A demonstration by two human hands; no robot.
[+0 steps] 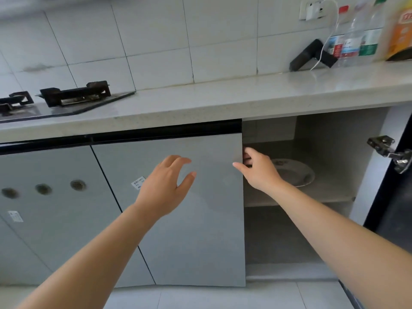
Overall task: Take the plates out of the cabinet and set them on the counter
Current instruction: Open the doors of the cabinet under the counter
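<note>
Gripping the right edge of the closed cabinet door (178, 208) with the right hand (258, 170), fingers curled behind, thumb in front. Holding the left hand (165, 186) open before that door, fingers loosely spread. Just right, on the shelf (330, 188) of the open cabinet (334, 134), under the counter (200, 103): plates (298, 175).

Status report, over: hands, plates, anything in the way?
Left hand open, hovering before the closed door. Right hand gripping that door's edge. Plate on cabinet shelf, not yet held. Closed door hides the cabinet's left half.
</note>
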